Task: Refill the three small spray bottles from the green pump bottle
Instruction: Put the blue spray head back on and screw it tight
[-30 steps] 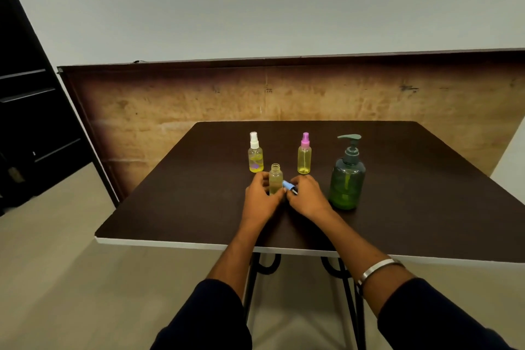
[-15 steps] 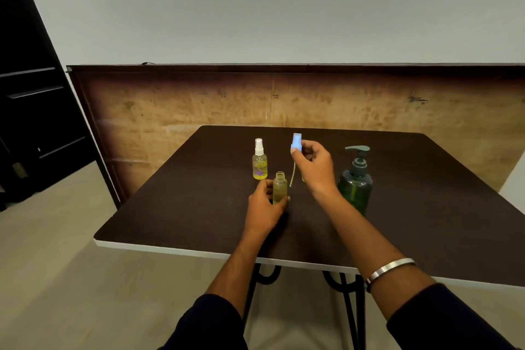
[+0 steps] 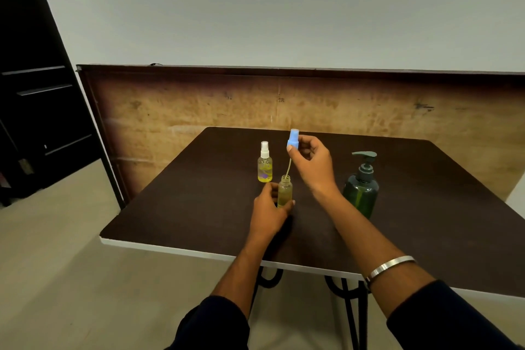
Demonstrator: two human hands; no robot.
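- Green pump bottle (image 3: 360,193): stands upright on the right part of the desk, its dark pump head at the top, nozzle pointing left. The right forearm crosses in front of its lower left side. No hand touches it.
- Desk (image 3: 184,207): dark brown top with a pale front edge and black curved legs below. A worn wooden panel (image 3: 199,111) stands behind it against a grey wall.
- Left hand (image 3: 268,212): rests on the desk, its grip curled round the lower body of the open spray bottle, thumb on the right side and fingers on the left.
- Right hand (image 3: 312,163): raised above the desk, its grip pinching the blue spray cap between thumb and fingertips, the other fingers loosely curled. A silver bangle (image 3: 387,266) sits on that forearm.
- Open spray bottle (image 3: 285,192): small, clear, upright near the desk's middle, with yellowish liquid inside and its neck uncovered.
- White-capped spray bottle (image 3: 264,163): upright just behind and left of the open one, apart from it, yellow liquid in its lower part.
- Blue spray cap (image 3: 293,140): held above the open bottle, its thin dip tube (image 3: 288,166) hanging down toward the neck; whether the tube's tip is inside the neck cannot be told.
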